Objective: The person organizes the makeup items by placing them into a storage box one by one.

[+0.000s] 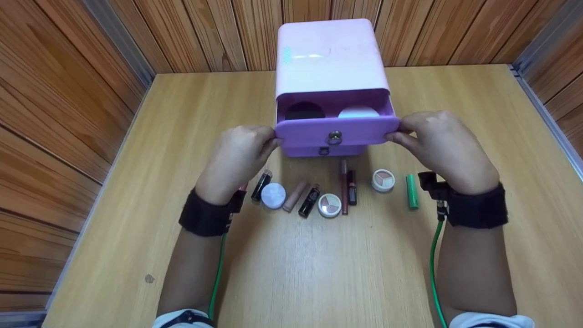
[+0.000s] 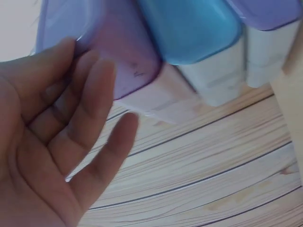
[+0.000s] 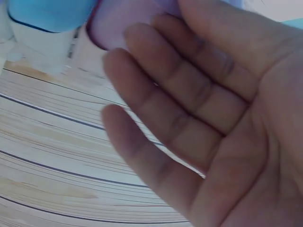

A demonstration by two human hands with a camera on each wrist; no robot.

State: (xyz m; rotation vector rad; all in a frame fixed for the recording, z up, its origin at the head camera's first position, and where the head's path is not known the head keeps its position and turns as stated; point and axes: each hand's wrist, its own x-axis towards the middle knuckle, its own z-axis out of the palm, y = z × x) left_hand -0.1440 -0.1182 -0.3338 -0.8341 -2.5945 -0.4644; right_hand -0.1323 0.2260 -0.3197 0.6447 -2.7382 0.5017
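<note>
A pink drawer organizer stands at the back of the table, its purple top drawer pulled partway out. My left hand pinches the left end of the drawer front between thumb and fingers. At the right end, my right hand grips the front the same way. Inside the drawer lie a dark round object and a pale round object; the front hides their lower parts. Below, the left wrist view shows a blue drawer and another purple drawer.
Several cosmetics lie before the organizer: a black tube, a white round jar, two round palettes, a slim lip gloss tube and a green tube. Wood-panel walls enclose the table.
</note>
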